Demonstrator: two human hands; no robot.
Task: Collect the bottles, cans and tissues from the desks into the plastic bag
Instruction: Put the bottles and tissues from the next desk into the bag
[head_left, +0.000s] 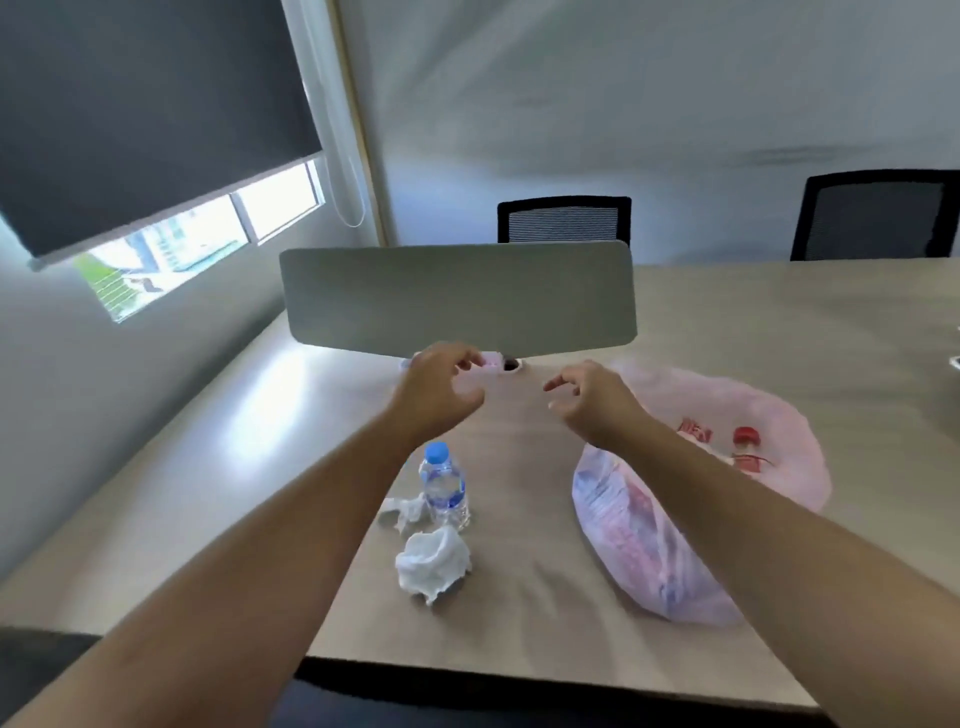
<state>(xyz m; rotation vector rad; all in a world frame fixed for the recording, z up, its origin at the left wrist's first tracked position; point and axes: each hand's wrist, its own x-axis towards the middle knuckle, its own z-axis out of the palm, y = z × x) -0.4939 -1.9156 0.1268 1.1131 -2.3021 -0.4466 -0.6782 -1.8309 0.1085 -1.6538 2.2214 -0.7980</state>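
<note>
your left hand (441, 387) and right hand (592, 400) hover over the worktop (260, 467), each grip loosely curled, holding nothing. nearer you the water bottle (442, 486) stands beside two crumpled tissues (434, 564); the plastic bag (779, 415) slumps to the right. the bottle looks light and slick, best taken round its middle; the tissues are soft, pinch anywhere. a grey divider (457, 296) closes off the far side.
</note>
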